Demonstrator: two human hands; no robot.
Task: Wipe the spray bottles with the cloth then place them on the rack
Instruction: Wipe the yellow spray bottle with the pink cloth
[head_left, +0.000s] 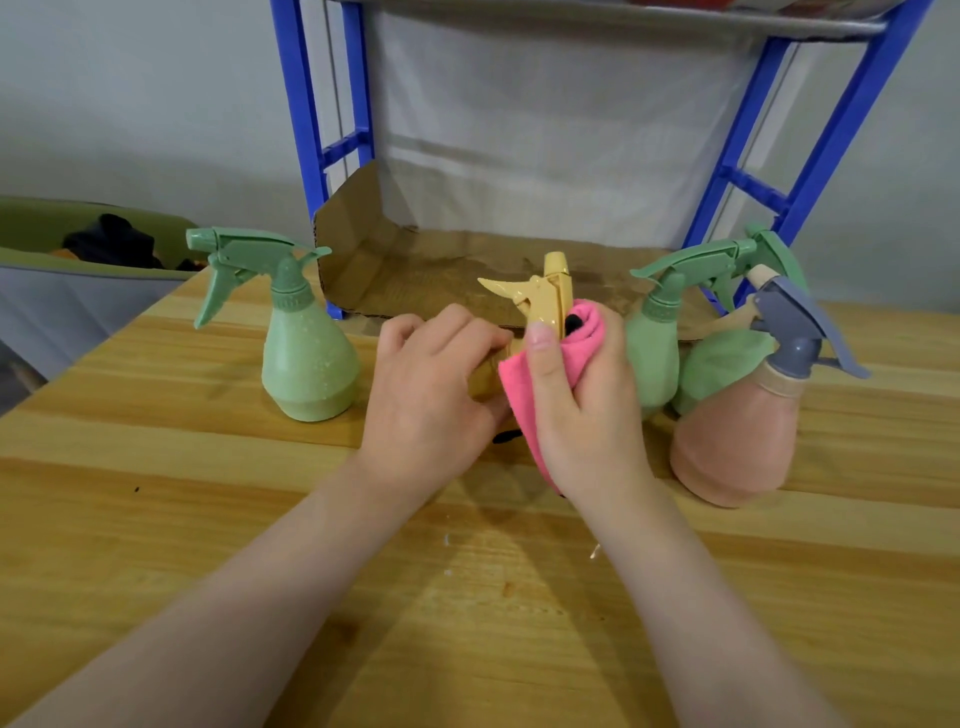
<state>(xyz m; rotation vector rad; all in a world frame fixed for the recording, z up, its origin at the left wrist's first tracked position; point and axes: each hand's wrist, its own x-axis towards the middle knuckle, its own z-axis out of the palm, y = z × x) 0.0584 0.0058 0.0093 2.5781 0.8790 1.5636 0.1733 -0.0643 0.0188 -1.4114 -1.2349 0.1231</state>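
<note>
**Carefully: wet plastic, best held low**

Now we hold the yellow spray bottle (545, 296) just above the tabletop (156, 519), left hand (431, 395) curled round its body, right hand (582, 395) clamping the pink cloth (524, 395) against its neck. It looks light, stiff and probably slippery, since droplets bead on the green spray bottle (306, 358) nearby. We judge the body a safer grip than the trigger when lifting it to the blue rack (306, 130).

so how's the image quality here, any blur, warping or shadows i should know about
Head view: wide-angle warping bows the blue rack posts outward and stretches both forearms at the lower edge; soft, even light, no strong glare; a faint shadow fans out on the wooden table beneath the hands; the left hand, right hand, pink cloth and yellow spray bottle are slightly soft, not smeared.
</note>
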